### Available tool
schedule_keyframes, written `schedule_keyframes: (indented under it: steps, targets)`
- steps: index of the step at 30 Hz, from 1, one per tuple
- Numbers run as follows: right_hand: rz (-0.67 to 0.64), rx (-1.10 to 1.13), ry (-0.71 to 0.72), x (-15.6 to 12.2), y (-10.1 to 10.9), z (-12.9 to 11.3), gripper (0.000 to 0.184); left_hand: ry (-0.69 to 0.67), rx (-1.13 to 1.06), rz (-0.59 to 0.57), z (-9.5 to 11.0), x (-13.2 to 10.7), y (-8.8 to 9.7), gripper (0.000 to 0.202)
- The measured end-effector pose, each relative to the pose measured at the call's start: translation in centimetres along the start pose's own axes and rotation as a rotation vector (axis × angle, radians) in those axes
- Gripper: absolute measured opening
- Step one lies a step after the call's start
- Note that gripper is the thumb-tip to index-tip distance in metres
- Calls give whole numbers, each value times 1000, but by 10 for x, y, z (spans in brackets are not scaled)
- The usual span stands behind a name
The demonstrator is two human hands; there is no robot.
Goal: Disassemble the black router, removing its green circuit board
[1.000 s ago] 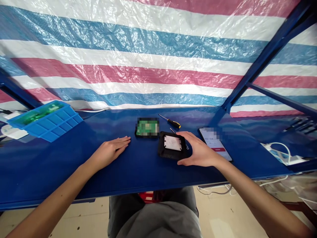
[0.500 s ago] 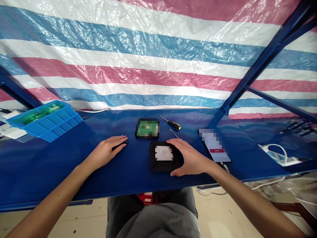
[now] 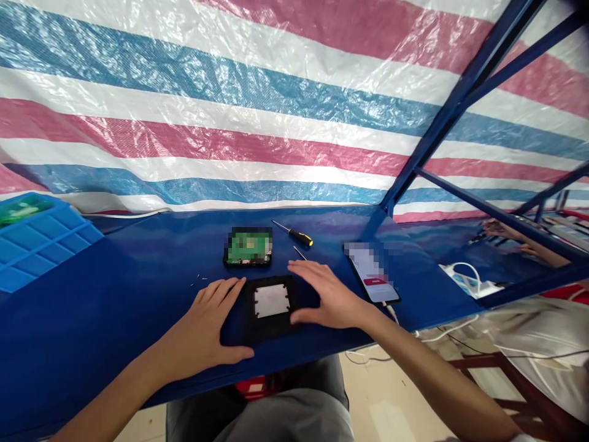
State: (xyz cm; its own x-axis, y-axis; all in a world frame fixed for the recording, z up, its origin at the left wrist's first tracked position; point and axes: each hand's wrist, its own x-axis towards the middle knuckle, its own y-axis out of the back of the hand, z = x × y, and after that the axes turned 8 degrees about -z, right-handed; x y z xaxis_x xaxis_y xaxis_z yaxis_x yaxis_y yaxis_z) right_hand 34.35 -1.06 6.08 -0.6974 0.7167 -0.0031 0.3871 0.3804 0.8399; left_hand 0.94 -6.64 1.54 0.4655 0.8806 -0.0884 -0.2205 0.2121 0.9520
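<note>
A flat black casing (image 3: 267, 327) lies on the blue table, with a whitish rectangular plate (image 3: 272, 301) in its middle. My left hand (image 3: 202, 328) is at the casing's left side, fingers spread and thumb toward its near edge. On the other side my right hand (image 3: 331, 298) is open, its thumb close to the right edge; whether it touches cannot be made out. Behind the casing sits a green circuit board (image 3: 248, 247) in a black tray, partly blurred. Several tiny screws (image 3: 199, 280) are scattered beyond my left fingers.
A black-and-yellow screwdriver (image 3: 301, 237) lies behind, near a thin metal shaft (image 3: 300, 252). A phone (image 3: 375, 276) with a white cable is at right, a blue bin (image 3: 50, 245) at far left. Another person's arm (image 3: 529, 239) shows beyond the blue frame (image 3: 427, 126).
My left hand has moved from the screws to the casing's left side and spread open. My right hand stays by the casing. The whole view has shifted to the right.
</note>
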Motion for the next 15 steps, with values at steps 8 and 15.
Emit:
schedule_keyframes:
  steps: [8, 15]
  targets:
    - [186, -195, -385, -10, 23, 22, 28, -26, -48, 30, -16, 11, -9, 121]
    - [221, -232, -416, 56, 29, 38, 42, 36, -126, -12, -11, 14, -6, 118]
